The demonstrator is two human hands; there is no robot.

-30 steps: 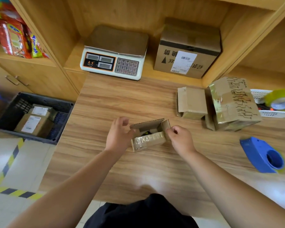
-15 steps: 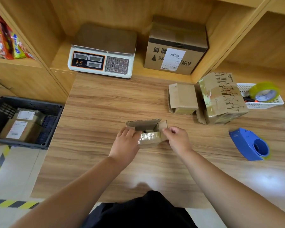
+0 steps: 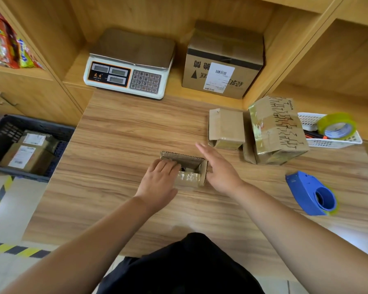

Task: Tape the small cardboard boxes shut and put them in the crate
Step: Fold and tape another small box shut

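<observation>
box (image 3: 188,177) open-topped, mid-tabletop (image 3: 125,134) | left hand (image 3: 159,183) at its 9 o'clock, fingers curled over that end, holding it | right hand (image 3: 219,166) at its 3 o'clock, flat, fingers straight | crate (image 3: 11,129) far off at 9 o'clock, parcels (image 3: 28,153) inside

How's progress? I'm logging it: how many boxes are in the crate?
2. The near box lies toward the crate's front; the far box sits right behind it. The crate runs off the frame's left edge, so more may be hidden.
</observation>
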